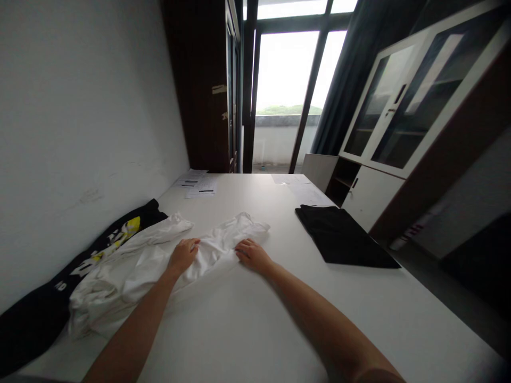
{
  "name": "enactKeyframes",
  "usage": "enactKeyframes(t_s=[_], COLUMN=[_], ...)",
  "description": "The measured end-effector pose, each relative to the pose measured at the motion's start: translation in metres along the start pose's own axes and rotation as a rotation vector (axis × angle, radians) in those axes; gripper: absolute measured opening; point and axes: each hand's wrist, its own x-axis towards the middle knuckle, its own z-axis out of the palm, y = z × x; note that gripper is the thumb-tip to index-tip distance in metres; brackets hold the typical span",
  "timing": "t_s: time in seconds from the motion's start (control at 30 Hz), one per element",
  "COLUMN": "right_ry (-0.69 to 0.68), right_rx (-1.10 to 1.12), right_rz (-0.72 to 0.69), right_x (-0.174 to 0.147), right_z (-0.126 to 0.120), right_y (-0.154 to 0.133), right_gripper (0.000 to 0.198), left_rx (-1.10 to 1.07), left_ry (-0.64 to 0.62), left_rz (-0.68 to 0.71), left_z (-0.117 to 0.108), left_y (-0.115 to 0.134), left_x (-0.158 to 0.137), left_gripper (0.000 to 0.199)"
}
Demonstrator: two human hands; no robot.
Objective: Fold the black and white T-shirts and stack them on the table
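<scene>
A crumpled white garment lies stretched across the left and middle of the table, with many folds. My left hand is closed on its near side, the fingers bent over the fabric. Further right, my right hand grips the garment near its right end, with fingers curled into the cloth. Wrinkled fabric runs between both hands, and the fingertips are partly hidden in it. Behind the white garment, along the wall, lies a black garment with a yellow and white print.
The white table meets a wall on the left. A folded black cloth lies near its right edge. Papers rest at the far left and more sheets at the far right. A glass-doored cabinet stands beyond the right edge.
</scene>
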Motion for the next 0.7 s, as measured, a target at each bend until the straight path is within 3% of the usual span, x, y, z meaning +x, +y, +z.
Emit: enactKeyframes(t_s=[0.3,0.7], right_ry=[0.037,0.047], right_rx=[0.034,0.056], right_rz=[-0.029,-0.032], right_x=[-0.0018,-0.0014], right_z=[0.0048,0.0052], right_y=[0.0056,0.0065], right_gripper=[0.016,0.016], left_rx=[0.18,0.197], left_ry=[0.049,0.047], left_rz=[-0.078,-0.173], left_z=[-0.0003,0.002], left_y=[-0.001,-0.0027], left_x=[-0.0023,-0.005], left_gripper=[0.028,0.041])
